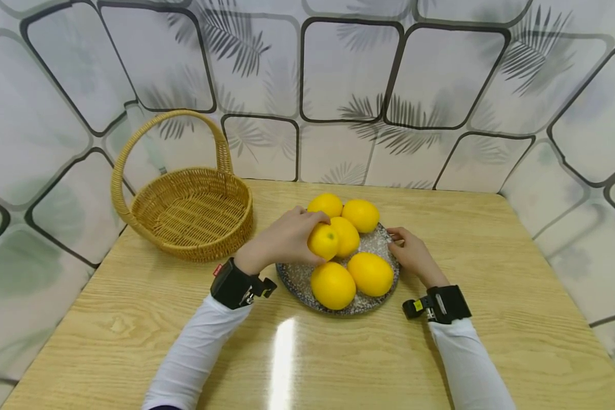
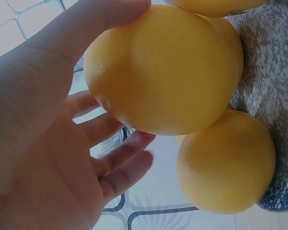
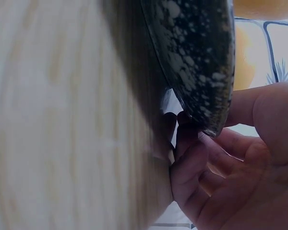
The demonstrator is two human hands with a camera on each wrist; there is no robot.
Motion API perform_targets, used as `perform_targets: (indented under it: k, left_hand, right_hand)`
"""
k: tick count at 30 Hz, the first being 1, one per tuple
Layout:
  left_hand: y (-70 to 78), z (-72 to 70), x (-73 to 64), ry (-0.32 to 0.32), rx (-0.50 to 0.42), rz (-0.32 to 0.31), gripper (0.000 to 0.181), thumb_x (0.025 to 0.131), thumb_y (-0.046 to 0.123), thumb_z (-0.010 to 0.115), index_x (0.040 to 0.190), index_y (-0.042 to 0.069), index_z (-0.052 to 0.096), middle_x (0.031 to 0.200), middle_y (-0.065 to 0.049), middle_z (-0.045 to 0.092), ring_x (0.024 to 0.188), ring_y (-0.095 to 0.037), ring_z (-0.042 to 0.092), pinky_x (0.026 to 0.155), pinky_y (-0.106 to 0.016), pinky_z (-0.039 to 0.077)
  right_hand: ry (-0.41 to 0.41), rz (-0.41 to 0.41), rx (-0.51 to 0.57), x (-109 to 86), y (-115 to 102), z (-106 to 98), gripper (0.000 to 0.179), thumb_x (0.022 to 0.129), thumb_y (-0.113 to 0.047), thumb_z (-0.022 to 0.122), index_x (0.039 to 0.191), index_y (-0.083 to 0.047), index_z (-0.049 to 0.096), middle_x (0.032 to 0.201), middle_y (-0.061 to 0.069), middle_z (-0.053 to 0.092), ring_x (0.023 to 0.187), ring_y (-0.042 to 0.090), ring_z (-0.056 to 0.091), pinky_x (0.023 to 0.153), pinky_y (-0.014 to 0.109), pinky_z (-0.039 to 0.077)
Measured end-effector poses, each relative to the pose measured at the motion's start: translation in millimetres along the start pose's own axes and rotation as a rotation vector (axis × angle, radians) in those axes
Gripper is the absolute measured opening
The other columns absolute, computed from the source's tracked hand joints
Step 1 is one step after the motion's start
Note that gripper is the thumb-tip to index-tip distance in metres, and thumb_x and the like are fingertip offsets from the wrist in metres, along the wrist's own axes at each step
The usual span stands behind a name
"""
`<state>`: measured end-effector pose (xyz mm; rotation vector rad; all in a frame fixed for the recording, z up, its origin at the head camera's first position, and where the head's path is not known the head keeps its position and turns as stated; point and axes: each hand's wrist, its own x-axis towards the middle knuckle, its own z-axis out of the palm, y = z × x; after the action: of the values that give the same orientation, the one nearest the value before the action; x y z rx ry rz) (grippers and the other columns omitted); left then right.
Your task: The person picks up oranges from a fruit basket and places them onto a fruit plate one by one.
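My left hand (image 1: 286, 236) grips a yellow lemon (image 1: 324, 244) between thumb and fingers, over the left part of a speckled grey plate (image 1: 376, 244). In the left wrist view the held lemon (image 2: 158, 72) touches or overlaps its neighbours; I cannot tell which. Several more lemons sit on the plate, among them a front one (image 1: 333, 286), a right one (image 1: 370, 274) and a back one (image 1: 361, 215). At the plate's right edge my right hand (image 1: 412, 253) holds the rim (image 3: 201, 72), thumb on the upper side and fingers below.
A woven basket (image 1: 246, 219) with a tall arched handle (image 1: 171, 115) stands at the back left, with nothing in it. Everything rests on a light wooden table (image 1: 359, 359). A patterned wall covering (image 1: 348, 74) rises behind and at both sides.
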<state>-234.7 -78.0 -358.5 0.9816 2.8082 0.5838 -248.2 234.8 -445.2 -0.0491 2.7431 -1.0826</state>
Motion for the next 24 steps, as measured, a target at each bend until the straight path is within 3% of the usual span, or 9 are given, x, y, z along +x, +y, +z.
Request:
perform_targets:
  k: [14,20,24]
  left_hand:
    - [1.8,-3.7,-3.8,-0.025,-0.016,-0.062,0.079,0.077,0.046,0.085,0.142,0.016,0.052,0.124,-0.004,0.069,0.117,-0.026,0.056,0.094,-0.04,0.053]
    - [2.7,-5.4,-4.1,-0.026,0.0,-0.057,0.078,0.077,0.046,0.085,0.141,0.016,0.052,0.123,-0.004,0.071,0.118,-0.028,0.058,0.095,-0.04,0.052]
    - [2.8,-4.8,-4.6,-0.033,0.01,-0.053,0.077,0.077,0.045,0.084,0.141,0.016,0.051,0.121,-0.004,0.071,0.117,-0.031,0.059,0.094,-0.041,0.052]
  right_hand:
    - [-0.002,0.008,-0.012,1.2,-0.7,0.3,0.053,0.103,-0.019,0.048,0.152,-0.002,0.041,0.142,0.028,0.051,0.122,0.041,0.055,0.097,0.049,0.051]
    - [-0.002,0.013,-0.015,1.4,-1.5,-0.5,0.052,0.103,-0.02,0.048,0.152,-0.003,0.041,0.141,0.027,0.052,0.118,0.039,0.056,0.09,0.042,0.051]
    - [-0.002,0.012,-0.01,1.5,-1.2,0.1,0.052,0.103,-0.02,0.048,0.152,-0.003,0.041,0.142,0.028,0.051,0.121,0.041,0.055,0.094,0.046,0.052]
